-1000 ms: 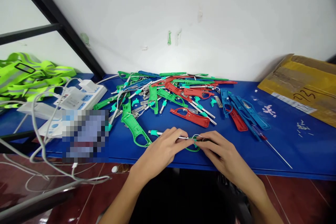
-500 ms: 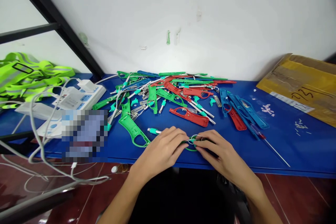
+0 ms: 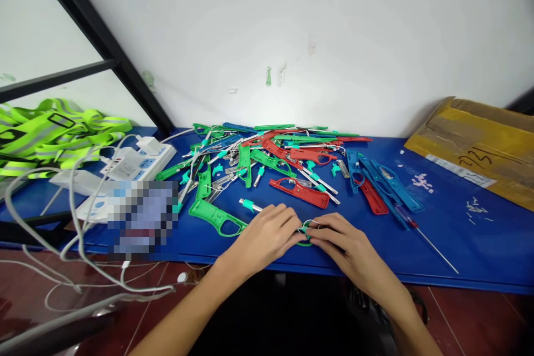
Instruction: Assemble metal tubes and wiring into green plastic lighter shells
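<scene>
Near the front edge of the blue tabletop, my left hand (image 3: 271,236) and my right hand (image 3: 340,239) meet, fingers pinched around a green lighter casing (image 3: 307,243). A thin white wire (image 3: 311,222) loops between the fingertips beside a small teal part. Most of the casing is hidden by my fingers. Left of my left hand lies a green casing half (image 3: 217,217) with a ring-shaped trigger opening. A metal lighter tube with a teal collar (image 3: 248,204) lies just behind that hand. A red casing half (image 3: 300,192) lies beyond both hands.
A pile of lighter parts (image 3: 275,144) lies along the wall. Blue casings (image 3: 394,183) and a screwdriver (image 3: 434,247) lie to the right, before a taped carton (image 3: 479,144). Leftward are a power strip (image 3: 156,164), tangled cables, a blurred-out object (image 3: 144,219) and neon reflective straps (image 3: 62,128).
The camera view has shifted slightly, so the scene sits lower in the picture. My left fingertips have closed in on the casing; my right hand keeps its pinch.
</scene>
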A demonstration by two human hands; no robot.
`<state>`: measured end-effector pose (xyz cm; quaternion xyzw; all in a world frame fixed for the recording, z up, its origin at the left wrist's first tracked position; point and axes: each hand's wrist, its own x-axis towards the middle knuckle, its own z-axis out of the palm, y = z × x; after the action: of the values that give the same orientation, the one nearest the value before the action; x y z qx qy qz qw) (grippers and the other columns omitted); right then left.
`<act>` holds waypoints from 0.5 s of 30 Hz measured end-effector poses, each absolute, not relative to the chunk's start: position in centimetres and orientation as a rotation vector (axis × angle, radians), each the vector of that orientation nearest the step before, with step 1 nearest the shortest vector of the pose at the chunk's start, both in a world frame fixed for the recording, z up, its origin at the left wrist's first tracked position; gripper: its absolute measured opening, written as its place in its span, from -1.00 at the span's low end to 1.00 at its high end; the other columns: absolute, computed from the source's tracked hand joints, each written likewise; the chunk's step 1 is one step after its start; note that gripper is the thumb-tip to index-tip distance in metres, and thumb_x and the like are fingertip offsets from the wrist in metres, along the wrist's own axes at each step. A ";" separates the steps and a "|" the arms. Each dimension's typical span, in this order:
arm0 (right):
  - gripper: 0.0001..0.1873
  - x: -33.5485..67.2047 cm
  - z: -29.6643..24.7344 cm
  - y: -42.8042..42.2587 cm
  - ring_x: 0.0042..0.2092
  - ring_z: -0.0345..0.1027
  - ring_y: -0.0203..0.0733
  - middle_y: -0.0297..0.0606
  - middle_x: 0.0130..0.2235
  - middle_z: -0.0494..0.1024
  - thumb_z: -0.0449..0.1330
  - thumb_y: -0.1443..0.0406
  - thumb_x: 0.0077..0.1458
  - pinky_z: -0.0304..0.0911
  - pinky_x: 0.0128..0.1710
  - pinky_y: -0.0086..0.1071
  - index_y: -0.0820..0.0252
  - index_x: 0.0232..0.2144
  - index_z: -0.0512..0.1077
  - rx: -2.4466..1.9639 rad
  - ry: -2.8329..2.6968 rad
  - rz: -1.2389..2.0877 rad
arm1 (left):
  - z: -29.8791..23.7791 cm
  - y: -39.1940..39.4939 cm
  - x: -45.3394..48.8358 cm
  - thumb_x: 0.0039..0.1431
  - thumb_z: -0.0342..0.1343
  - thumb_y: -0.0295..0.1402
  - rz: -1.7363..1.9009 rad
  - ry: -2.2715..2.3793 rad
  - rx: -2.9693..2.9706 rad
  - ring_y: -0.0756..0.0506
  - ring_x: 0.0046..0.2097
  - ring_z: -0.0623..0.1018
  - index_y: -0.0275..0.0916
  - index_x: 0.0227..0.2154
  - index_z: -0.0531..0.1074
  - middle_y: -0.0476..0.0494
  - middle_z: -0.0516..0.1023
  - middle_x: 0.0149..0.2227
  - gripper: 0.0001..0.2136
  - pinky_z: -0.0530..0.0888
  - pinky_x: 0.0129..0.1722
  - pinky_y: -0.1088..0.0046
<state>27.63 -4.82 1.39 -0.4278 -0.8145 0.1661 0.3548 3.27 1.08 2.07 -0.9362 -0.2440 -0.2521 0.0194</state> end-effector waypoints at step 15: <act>-0.70 27.8 1.3 -4.7 0.07 0.59 -0.09 -0.21 0.06 0.69 0.21 0.29 0.50 0.59 0.07 -0.18 -0.14 0.11 0.67 -1.117 -2.107 0.445 | 0.9 0.7 3.1 0.60 0.05 -0.41 -0.889 -0.662 -2.931 -0.14 -0.13 0.63 -0.27 -0.12 0.53 -0.14 0.63 -0.18 -0.83 0.61 -0.08 0.26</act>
<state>27.76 -4.74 1.32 -0.4313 -0.8135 0.1719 0.3502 3.11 0.68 0.87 -0.9353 -0.2113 -0.2839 0.0040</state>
